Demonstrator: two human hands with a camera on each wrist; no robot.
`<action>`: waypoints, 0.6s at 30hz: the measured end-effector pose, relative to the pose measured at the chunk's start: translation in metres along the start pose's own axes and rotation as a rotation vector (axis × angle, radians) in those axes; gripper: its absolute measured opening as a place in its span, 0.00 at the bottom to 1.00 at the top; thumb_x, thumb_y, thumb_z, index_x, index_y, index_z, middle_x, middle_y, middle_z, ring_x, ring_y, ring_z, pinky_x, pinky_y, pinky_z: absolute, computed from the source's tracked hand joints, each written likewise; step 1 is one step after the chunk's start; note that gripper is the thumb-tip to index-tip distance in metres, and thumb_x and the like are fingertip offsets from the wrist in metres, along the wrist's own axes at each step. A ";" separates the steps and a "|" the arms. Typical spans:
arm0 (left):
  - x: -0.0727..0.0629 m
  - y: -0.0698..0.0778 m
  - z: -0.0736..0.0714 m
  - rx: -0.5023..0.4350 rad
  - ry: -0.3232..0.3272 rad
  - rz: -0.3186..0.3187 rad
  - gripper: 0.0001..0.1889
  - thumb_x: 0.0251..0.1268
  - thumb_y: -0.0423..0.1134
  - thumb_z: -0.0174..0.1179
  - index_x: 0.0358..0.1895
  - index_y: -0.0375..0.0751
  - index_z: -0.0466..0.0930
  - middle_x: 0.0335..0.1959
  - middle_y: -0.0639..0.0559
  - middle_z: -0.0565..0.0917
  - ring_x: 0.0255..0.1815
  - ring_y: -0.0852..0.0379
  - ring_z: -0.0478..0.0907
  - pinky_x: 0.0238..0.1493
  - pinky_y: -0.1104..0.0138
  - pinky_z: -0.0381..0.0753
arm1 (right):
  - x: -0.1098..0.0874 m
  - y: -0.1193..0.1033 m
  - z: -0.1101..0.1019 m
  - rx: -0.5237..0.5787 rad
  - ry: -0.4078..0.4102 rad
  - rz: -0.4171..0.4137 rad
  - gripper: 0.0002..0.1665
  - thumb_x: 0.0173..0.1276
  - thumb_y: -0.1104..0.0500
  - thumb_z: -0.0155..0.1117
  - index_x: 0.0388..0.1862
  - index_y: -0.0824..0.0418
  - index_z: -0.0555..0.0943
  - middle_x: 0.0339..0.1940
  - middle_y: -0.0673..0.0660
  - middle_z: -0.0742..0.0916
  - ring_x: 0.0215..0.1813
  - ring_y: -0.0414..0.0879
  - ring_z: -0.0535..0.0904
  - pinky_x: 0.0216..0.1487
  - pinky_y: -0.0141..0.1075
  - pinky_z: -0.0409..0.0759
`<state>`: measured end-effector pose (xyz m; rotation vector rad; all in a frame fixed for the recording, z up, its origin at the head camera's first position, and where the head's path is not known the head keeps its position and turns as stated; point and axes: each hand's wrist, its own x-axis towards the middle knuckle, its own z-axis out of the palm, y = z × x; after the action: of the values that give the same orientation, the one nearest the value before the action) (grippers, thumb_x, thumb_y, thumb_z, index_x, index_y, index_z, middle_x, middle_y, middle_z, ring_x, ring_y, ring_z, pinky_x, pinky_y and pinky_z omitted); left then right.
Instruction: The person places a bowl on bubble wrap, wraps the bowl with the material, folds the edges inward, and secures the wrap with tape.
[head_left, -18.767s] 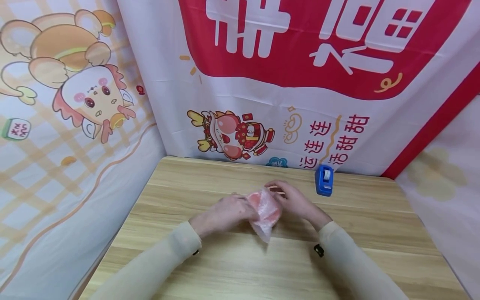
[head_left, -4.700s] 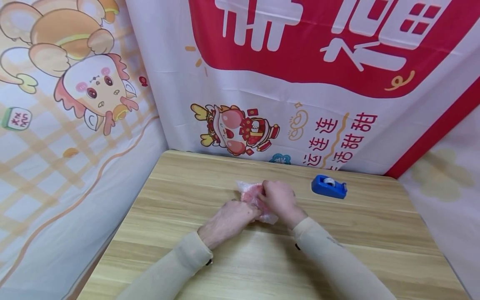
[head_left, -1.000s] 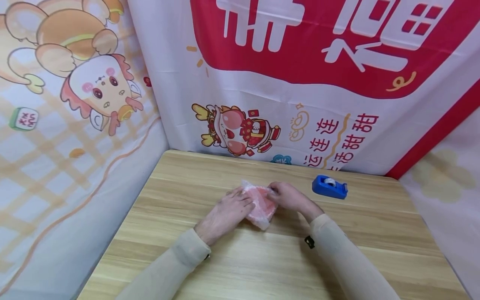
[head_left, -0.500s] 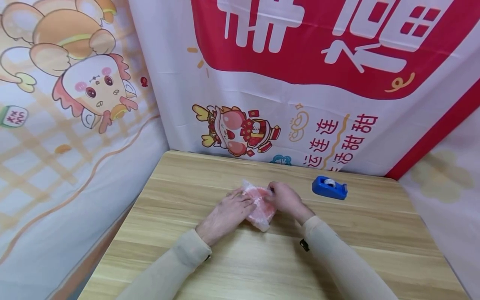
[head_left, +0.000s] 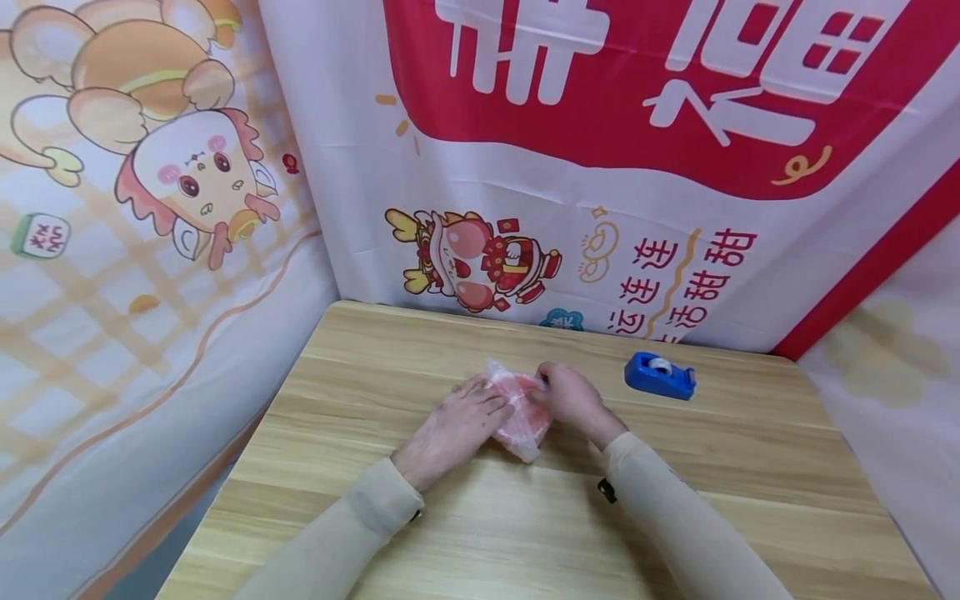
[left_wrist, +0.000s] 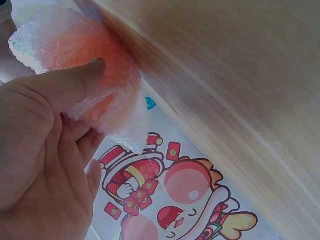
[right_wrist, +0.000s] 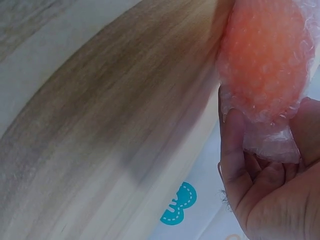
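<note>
A round, orange-pink object wrapped in clear bubble wrap [head_left: 522,427] lies on the wooden table between both hands. Its exact kind is hidden by the wrap. My left hand [head_left: 459,423] holds the bundle's left side; in the left wrist view its thumb [left_wrist: 82,82] presses against the bubble wrap [left_wrist: 55,30]. At the right side, my right hand [head_left: 572,402] has curled fingers at the wrap. The right wrist view shows that hand [right_wrist: 272,200] pinching a gathered end of bubble wrap [right_wrist: 272,142] beneath the orange-pink bulk [right_wrist: 267,55].
A blue tape dispenser [head_left: 660,377] with a roll of tape sits at the back right of the wooden table [head_left: 517,533]. Printed cloth [head_left: 600,200] hangs behind the table's far edge, with more cloth at the left and right.
The tape dispenser has turned sideways since the oldest frame. After 4.7 s ago, the left fingers spread over the bundle and the right hand shifted slightly right. The last half second shows hardly any motion.
</note>
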<state>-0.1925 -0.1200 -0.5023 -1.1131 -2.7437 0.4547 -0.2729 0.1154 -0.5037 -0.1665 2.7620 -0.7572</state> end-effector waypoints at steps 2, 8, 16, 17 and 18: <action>0.001 -0.001 -0.001 -0.009 -0.005 -0.002 0.30 0.92 0.34 0.61 0.90 0.53 0.75 0.89 0.58 0.79 0.93 0.55 0.73 1.00 0.54 0.63 | 0.000 0.001 -0.002 0.018 0.006 0.016 0.15 0.86 0.53 0.77 0.62 0.60 0.90 0.45 0.57 0.92 0.43 0.51 0.86 0.44 0.39 0.89; 0.000 -0.007 -0.005 -0.087 0.004 -0.002 0.26 0.95 0.43 0.60 0.88 0.52 0.77 0.89 0.56 0.80 0.93 0.54 0.74 1.00 0.52 0.64 | 0.001 0.007 -0.012 0.030 -0.010 -0.007 0.18 0.87 0.50 0.75 0.66 0.59 0.89 0.52 0.57 0.94 0.48 0.51 0.88 0.55 0.45 0.94; -0.001 -0.032 -0.017 -0.369 -0.014 -0.077 0.32 0.94 0.54 0.62 0.90 0.50 0.74 0.91 0.50 0.78 0.93 0.47 0.74 0.99 0.45 0.65 | -0.006 0.012 -0.038 0.058 -0.022 -0.009 0.23 0.92 0.44 0.68 0.74 0.54 0.87 0.72 0.60 0.92 0.72 0.59 0.89 0.77 0.60 0.91; -0.002 -0.036 -0.018 -0.400 -0.014 -0.100 0.32 0.94 0.55 0.62 0.91 0.49 0.73 0.91 0.50 0.77 0.93 0.46 0.74 0.99 0.45 0.65 | -0.008 0.013 -0.042 0.049 -0.010 -0.008 0.25 0.92 0.43 0.67 0.76 0.54 0.86 0.74 0.60 0.92 0.74 0.60 0.88 0.79 0.62 0.89; -0.004 -0.040 -0.018 -0.417 -0.011 -0.118 0.33 0.93 0.55 0.62 0.91 0.49 0.73 0.92 0.49 0.76 0.93 0.45 0.74 0.99 0.44 0.65 | -0.010 0.015 -0.045 0.038 0.002 -0.005 0.27 0.92 0.43 0.67 0.78 0.54 0.85 0.75 0.61 0.91 0.76 0.61 0.87 0.80 0.63 0.88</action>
<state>-0.2119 -0.1458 -0.4716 -1.0147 -2.9733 -0.1370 -0.2766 0.1519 -0.4717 -0.1646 2.7479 -0.8111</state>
